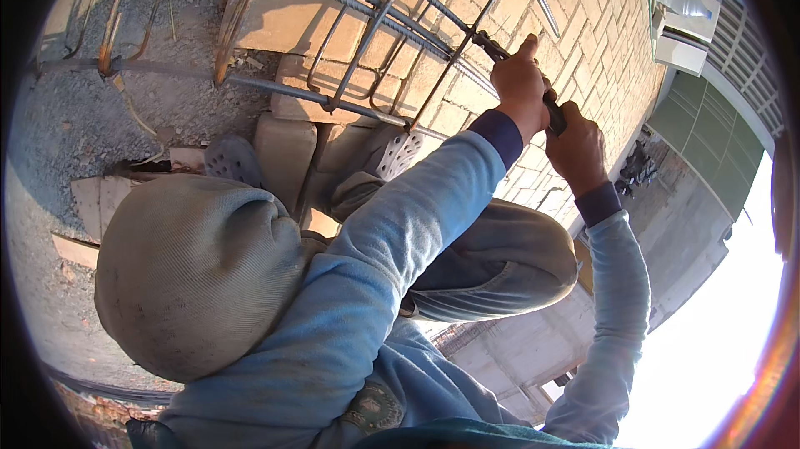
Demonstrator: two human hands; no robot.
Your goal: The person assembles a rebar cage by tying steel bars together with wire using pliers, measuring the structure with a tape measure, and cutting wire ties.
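My left hand (518, 86) and my right hand (577, 149) are both closed around a dark metal hand tool (553, 115). Its tip (493, 47) meets a thin stirrup of the rebar cage (375, 28), where the stirrup crosses a long ribbed bar. The left hand grips higher, close to the tip, with the thumb raised. Lower down, the right hand holds the handle end. Both arms are in light blue sleeves with dark cuffs. I crouch over the cage, grey-trousered knees (192, 274) below my arms.
The cage of long bars and rusty loops lies across pale brick blocks (287, 153) on gravel ground (58, 140). My feet in grey perforated clogs (398, 151) stand under it. A brick wall (600, 32) rises behind, and green panels (708, 132) and concrete walls lie right.
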